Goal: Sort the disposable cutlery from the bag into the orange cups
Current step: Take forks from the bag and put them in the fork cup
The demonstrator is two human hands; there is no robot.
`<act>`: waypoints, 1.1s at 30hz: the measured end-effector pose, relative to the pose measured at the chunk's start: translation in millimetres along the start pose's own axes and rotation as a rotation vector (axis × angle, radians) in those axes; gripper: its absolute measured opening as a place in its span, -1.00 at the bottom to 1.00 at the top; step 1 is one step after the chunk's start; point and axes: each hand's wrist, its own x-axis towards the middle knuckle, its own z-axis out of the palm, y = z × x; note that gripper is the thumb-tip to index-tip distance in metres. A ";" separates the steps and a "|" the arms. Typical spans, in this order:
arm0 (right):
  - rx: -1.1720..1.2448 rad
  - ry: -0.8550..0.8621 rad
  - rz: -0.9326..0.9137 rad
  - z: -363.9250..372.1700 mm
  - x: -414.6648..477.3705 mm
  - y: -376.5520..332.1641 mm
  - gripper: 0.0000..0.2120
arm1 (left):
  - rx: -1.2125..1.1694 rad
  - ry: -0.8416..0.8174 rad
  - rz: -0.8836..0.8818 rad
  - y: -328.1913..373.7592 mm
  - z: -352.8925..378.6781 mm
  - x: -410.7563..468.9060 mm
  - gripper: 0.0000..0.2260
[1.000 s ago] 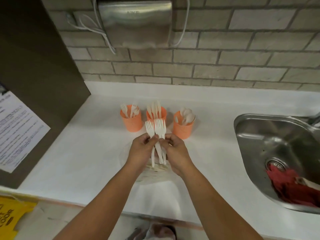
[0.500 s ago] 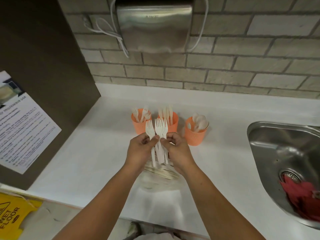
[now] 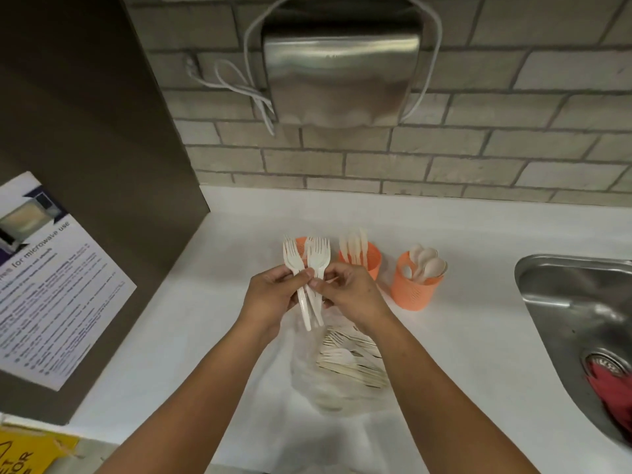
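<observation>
— Your hands?
— My left hand (image 3: pixel 273 295) and right hand (image 3: pixel 349 292) both pinch white plastic forks (image 3: pixel 309 265), tines up, over the clear plastic bag (image 3: pixel 307 388).
— The ribbed orange plastic cups (image 3: pixel 415 292)?
— Just behind the forks, on the white countertop (image 3: pixel 171 319).

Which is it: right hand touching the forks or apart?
Touching. Head view shows the right hand pinching the forks by their handles; the left hand grips them too.

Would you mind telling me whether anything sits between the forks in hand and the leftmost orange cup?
Nothing visible does. The left hand and right hand pinch the forks just in front of the leftmost orange cup, whose rim shows behind the tines.
</observation>
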 end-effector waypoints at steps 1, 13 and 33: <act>-0.003 0.005 -0.004 1.9 3.9 -0.3 -0.86 | -0.002 -0.010 -0.007 1.6 -2.7 3.2 -0.84; 0.033 0.225 -0.019 -1.7 57.3 -29.4 -0.74 | -0.085 -0.008 0.009 27.2 -19.4 33.8 -0.80; -0.591 0.316 -0.202 20.5 101.9 4.4 -0.84 | 0.022 0.099 0.039 7.4 -30.6 59.9 -0.85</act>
